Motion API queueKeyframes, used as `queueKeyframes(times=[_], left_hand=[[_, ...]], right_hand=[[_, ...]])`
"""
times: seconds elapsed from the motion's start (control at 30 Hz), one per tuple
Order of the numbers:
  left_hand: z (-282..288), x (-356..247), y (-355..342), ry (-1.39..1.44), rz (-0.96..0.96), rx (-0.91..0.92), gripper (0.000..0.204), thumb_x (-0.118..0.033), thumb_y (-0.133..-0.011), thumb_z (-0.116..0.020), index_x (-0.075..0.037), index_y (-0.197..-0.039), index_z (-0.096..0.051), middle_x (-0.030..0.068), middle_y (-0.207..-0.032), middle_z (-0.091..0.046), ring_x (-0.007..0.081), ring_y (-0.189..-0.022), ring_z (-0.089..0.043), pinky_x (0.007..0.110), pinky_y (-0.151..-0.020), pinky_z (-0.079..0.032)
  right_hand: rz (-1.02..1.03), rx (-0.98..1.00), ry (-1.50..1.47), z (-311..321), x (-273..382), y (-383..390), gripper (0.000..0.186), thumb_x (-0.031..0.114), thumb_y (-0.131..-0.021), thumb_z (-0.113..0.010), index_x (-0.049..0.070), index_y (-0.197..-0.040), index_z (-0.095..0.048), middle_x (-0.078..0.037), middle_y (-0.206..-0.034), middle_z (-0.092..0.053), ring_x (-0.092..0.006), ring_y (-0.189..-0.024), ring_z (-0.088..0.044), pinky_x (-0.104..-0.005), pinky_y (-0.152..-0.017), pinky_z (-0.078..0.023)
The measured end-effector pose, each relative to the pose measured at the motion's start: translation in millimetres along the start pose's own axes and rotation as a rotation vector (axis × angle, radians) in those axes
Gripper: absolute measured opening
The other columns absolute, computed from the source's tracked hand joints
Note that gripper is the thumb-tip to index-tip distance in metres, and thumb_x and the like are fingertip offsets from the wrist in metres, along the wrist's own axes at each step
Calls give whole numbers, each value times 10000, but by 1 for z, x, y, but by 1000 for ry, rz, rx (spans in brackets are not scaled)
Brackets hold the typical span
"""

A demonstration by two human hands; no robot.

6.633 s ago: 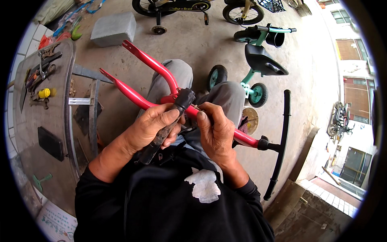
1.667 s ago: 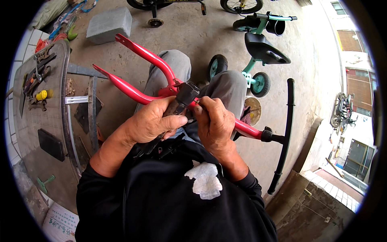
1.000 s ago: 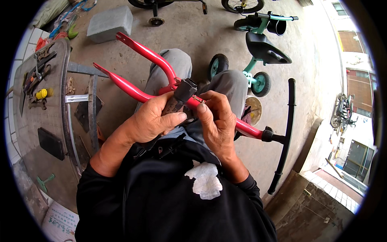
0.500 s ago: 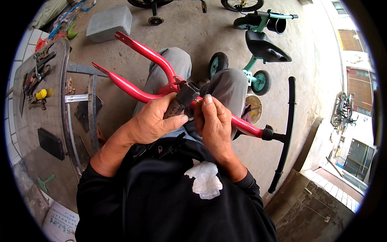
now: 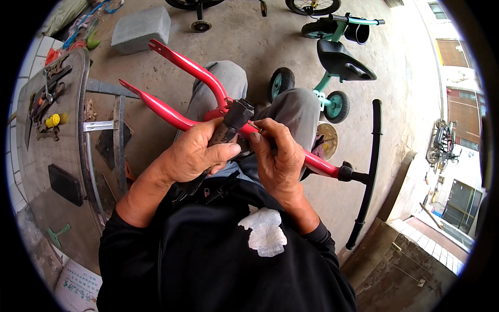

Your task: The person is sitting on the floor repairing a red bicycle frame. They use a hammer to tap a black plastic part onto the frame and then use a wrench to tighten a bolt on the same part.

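A red bike frame [image 5: 174, 116] lies across my lap, its two forked arms reaching up to the left. At its right end sits a black handlebar [image 5: 375, 151]. My left hand [image 5: 189, 151] is wrapped round a dark, worn tool [image 5: 240, 113] with a blocky black end, which slants over the frame; its exact kind I cannot make out. Close beside it, my right hand [image 5: 278, 156] is closed in a pinch at the red tube. A small, thin metallic piece [image 5: 253, 125] shows at its fingertips, too small to name.
To the left stands a table [image 5: 67, 151] with wrenches and pliers [image 5: 49, 93], a yellow object [image 5: 52, 121] and a black flat box [image 5: 65, 185]. A grey block [image 5: 141, 30] rests on the floor. Ahead is a teal child's bike [image 5: 332, 57]; a round container [image 5: 327, 141] sits right of my knee.
The tool in my left hand has tilted, its black end shifting slightly up and left. My right hand has turned, its index finger now reaching to the tube near the tool's end.
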State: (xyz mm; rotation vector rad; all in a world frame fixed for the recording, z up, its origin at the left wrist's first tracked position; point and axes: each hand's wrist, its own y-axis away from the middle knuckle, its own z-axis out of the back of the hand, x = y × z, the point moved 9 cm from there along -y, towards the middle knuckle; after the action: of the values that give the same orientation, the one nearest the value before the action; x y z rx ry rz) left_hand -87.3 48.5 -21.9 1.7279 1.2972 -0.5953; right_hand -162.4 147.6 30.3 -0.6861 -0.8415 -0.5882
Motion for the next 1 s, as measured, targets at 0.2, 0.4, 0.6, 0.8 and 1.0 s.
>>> queueKeyframes(times=[0.2,0.4,0.6,0.8,1.0], left_hand=[[-2,6,-1,-80,-20,19,388,-159,-922,-627,-32,-1269,-507,-44,-725,-485,28,-547,-442,194,-489,-383],[-2,4,0,-145,-39,7,392,-153,-919,-634,-30,-1269,-507,-52,-718,-478,24,-556,-434,196,-489,-377],[-1,-1,-2,-64,-49,17,323,-190,-915,-641,-31,-1163,-510,-36,-719,-485,39,-533,-453,199,-480,-386],[1,4,-1,-6,-29,17,371,-178,-927,-623,-39,-1256,-523,-46,-725,-477,27,-530,-446,189,-462,-374],[2,4,-2,-52,-38,18,377,-182,-927,-624,-37,-1259,-516,-50,-728,-480,26,-538,-441,190,-477,-380]], right_hand=[[-40,-6,39,0,-3,3,73,73,-921,-626,16,-953,-593,-101,-645,-536,-224,-519,-526,-324,-504,-418],[-699,191,-685,-22,-36,21,314,274,-1027,-492,21,-854,-561,-1,-581,-485,-90,-489,-437,-252,-469,-355],[-471,41,-507,-11,-30,9,234,224,-990,-571,4,-910,-570,8,-609,-494,-52,-530,-428,-229,-476,-357],[8,7,35,2,4,-4,218,-4,-846,-702,-6,-1034,-592,-78,-722,-572,-143,-563,-541,-273,-516,-438],[54,-45,57,-2,3,-2,173,-5,-856,-681,1,-1007,-596,-116,-723,-574,-233,-563,-572,-313,-520,-454]])
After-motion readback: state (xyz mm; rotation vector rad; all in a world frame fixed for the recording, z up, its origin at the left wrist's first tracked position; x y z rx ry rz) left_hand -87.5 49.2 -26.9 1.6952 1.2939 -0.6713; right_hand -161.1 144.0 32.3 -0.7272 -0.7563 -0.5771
